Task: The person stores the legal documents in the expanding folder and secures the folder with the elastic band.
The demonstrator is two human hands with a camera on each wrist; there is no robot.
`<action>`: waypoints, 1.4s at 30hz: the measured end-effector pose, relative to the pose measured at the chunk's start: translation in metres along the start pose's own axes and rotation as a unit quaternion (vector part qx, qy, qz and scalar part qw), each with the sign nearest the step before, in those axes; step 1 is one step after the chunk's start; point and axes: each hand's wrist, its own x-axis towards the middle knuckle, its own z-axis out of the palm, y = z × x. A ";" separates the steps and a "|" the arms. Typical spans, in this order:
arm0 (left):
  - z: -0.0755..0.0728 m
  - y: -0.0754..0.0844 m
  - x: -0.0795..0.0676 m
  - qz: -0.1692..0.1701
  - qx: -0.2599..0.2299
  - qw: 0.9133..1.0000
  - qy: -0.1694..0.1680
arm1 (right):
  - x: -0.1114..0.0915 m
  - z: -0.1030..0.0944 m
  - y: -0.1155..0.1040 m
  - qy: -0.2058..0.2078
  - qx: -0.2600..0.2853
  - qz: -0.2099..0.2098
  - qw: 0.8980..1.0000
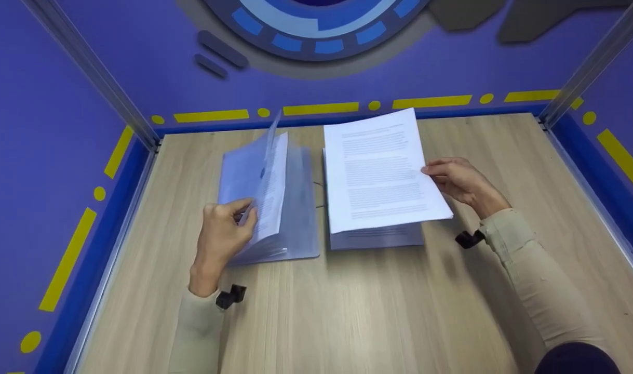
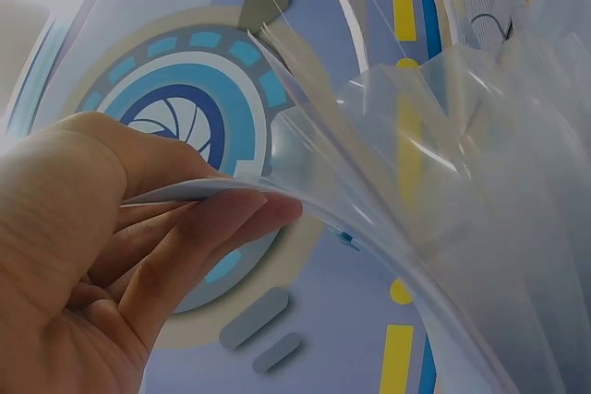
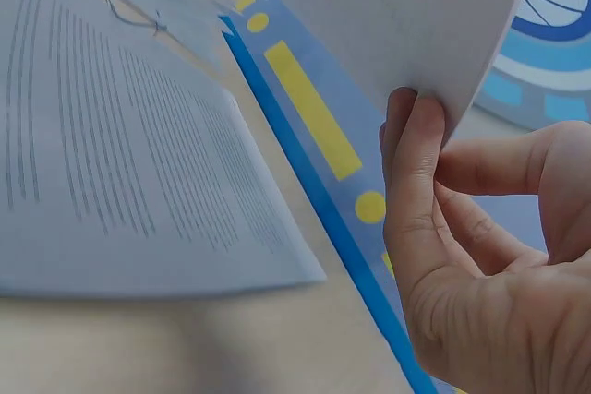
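On the left of the table lies an opened clear plastic folder (image 1: 301,218) with several see-through sleeves (image 2: 517,182). My left hand (image 1: 224,231) pinches raised plastic leaves of it between thumb and fingers, near their lower edge. A printed page (image 1: 274,192) stands tilted among those leaves. To the right, my right hand (image 1: 459,179) pinches a white printed sheet (image 1: 381,171) by its right edge, its thumb and fingers on opposite faces. That sheet is lifted at a slant over a stack of printed paper (image 1: 376,238), hiding most of the stack.
A thin dark cord (image 1: 319,206) shows between the folder and the paper stack. Both lie on a wood-grain table (image 1: 306,311). Blue panels (image 1: 316,88) with yellow marks wall the table at the back and both sides.
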 end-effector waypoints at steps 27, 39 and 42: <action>-0.001 -0.002 0.001 0.008 0.007 1.000 0.007 | 0.015 0.044 0.003 -0.015 0.011 -0.011 1.000; -0.003 0.000 -0.001 0.004 0.004 1.000 0.009 | 0.027 0.063 0.005 -0.016 -0.006 -0.005 1.000; -0.003 0.000 0.000 0.004 0.006 1.000 0.010 | 0.031 0.068 0.005 -0.011 -0.019 -0.005 1.000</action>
